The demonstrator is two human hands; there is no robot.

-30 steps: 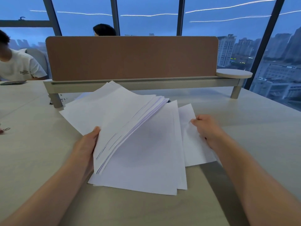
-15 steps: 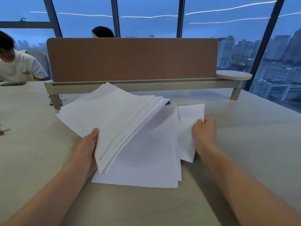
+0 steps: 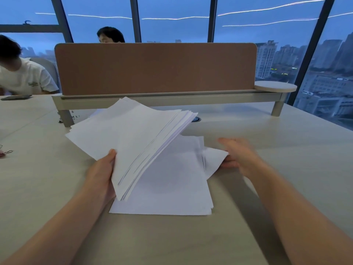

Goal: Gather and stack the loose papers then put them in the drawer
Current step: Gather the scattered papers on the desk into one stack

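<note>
My left hand (image 3: 101, 173) grips a thick stack of white papers (image 3: 129, 134) by its near left edge and holds it tilted up above the table. Under it a flat pile of sheets (image 3: 172, 188) lies on the beige table (image 3: 286, 150). A loose sheet (image 3: 214, 159) sticks out from the pile's right side, partly tucked over it. My right hand (image 3: 240, 155) is blurred, its fingers stretched out, and it touches that sheet's right corner. No drawer is in view.
A brown divider panel (image 3: 152, 67) on a grey rail (image 3: 172, 99) runs across the table behind the papers, with a round shelf (image 3: 275, 87) at its right end. A cable grommet (image 3: 196, 119) sits by the stack. A binder clip (image 3: 7, 152) and a phone (image 3: 16, 97) lie left. Two people sit beyond.
My right hand has slid the loose sheet left over the flat pile and its fingers have straightened out. My left hand keeps the tilted stack in about the same place.
</note>
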